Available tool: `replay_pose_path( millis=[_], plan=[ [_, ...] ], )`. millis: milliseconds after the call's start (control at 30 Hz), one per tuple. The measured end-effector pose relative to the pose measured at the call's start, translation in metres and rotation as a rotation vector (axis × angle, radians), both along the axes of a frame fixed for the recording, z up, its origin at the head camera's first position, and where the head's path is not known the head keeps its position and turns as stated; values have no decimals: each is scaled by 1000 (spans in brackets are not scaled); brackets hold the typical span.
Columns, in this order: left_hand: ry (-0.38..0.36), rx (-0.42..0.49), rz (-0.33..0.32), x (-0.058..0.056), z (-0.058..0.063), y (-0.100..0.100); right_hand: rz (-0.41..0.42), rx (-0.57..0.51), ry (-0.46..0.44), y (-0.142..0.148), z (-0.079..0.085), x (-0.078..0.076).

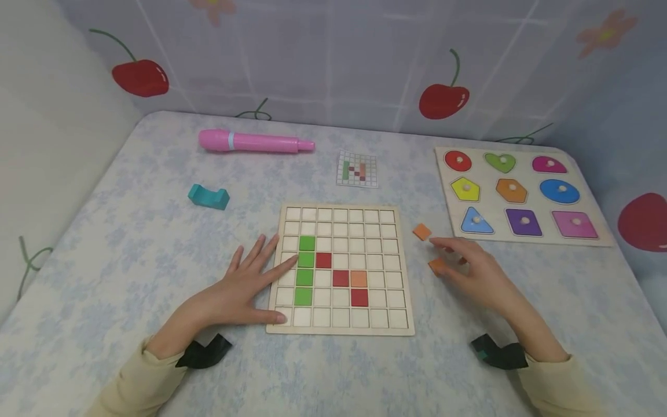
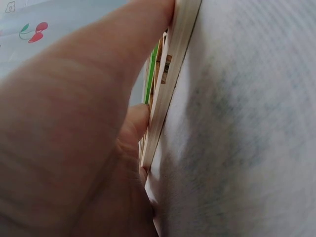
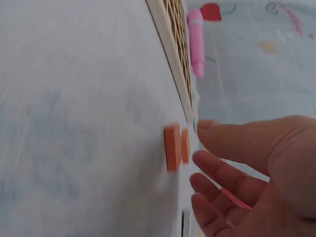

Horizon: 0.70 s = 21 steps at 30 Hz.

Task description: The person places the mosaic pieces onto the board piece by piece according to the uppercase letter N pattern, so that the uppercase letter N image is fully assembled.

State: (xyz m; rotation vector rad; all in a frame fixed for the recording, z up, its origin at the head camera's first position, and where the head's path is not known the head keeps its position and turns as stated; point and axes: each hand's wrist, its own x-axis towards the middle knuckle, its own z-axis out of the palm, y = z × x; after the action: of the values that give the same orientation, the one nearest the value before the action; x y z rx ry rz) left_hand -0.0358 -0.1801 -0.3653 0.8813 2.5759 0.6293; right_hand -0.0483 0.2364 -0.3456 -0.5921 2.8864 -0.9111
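A wooden grid board [image 1: 320,317] lies flat on the table. In its cells sit a column of several green tiles [image 1: 304,277], a stepped line of red tiles [image 1: 340,278] and one orange tile [image 1: 358,279]. My left hand [image 1: 239,295] rests on the board's left side with fingers spread, the index fingertip at the green column and the thumb at the near corner. Right of the board, my right hand [image 1: 479,275] hovers by two loose orange tiles, thumb and fingers apart. Its thumb overlaps the nearer orange tile [image 3: 172,148]; the farther orange tile [image 1: 422,231] lies just beyond the fingertips.
Behind the board lies a small pattern card [image 1: 356,174] printed with a coloured grid. A pink stick-shaped toy [image 1: 260,142] and a notched teal block [image 1: 208,197] are at the back left. A knobbed shape puzzle [image 1: 488,200] occupies the back right, beyond my right hand.
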Motion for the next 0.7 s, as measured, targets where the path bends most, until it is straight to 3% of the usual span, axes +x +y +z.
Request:
replay_pose_path(
  millis=[100, 233, 500, 700],
  plan=[
    [1, -4, 5, 0, -1, 0, 34, 37, -21, 15, -5, 0],
    [-2, -2, 12, 3, -3, -1, 65, -4, -33, 22, -12, -1],
    [-4, 1, 12, 3, -1, 0, 52, -117, -49, 19, -22, 0],
    [14, 17, 1, 0, 1, 1, 20, -113, -51, 12, -27, 0]
  ],
)
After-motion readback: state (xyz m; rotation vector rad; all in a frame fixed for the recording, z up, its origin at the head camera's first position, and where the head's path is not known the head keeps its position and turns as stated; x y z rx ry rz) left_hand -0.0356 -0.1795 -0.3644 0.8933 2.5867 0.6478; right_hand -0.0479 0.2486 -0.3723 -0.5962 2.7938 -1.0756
